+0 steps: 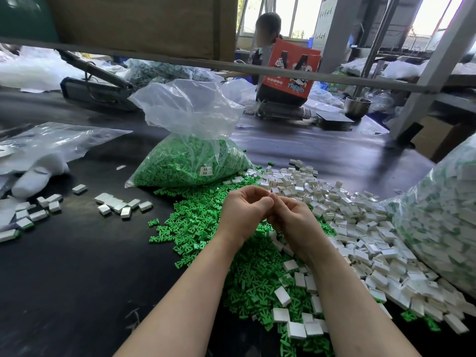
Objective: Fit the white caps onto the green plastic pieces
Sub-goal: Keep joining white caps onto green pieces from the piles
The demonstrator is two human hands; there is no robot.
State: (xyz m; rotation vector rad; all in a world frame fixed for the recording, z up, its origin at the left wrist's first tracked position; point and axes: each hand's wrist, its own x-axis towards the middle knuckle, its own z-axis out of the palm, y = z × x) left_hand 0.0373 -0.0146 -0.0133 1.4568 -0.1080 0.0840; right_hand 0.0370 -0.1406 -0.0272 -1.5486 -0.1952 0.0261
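Note:
My left hand (243, 211) and my right hand (293, 220) meet fingertip to fingertip above the table's middle, all fingers curled inward. They pinch a small part between them, and the fingers hide which part it is. Under and around them lies a heap of loose green plastic pieces (195, 225). A heap of white caps (360, 228) spreads to the right, with some caps (296, 328) scattered over the green near my forearms. Several capped pieces (116, 202) lie apart on the left.
A clear bag of green pieces (190, 166) stands behind the hands. A big bag of assembled parts (443, 222) fills the right edge. A white glove (33, 179) and plastic sheeting lie at left. Another person (268, 29) sits across the dark table (77, 279).

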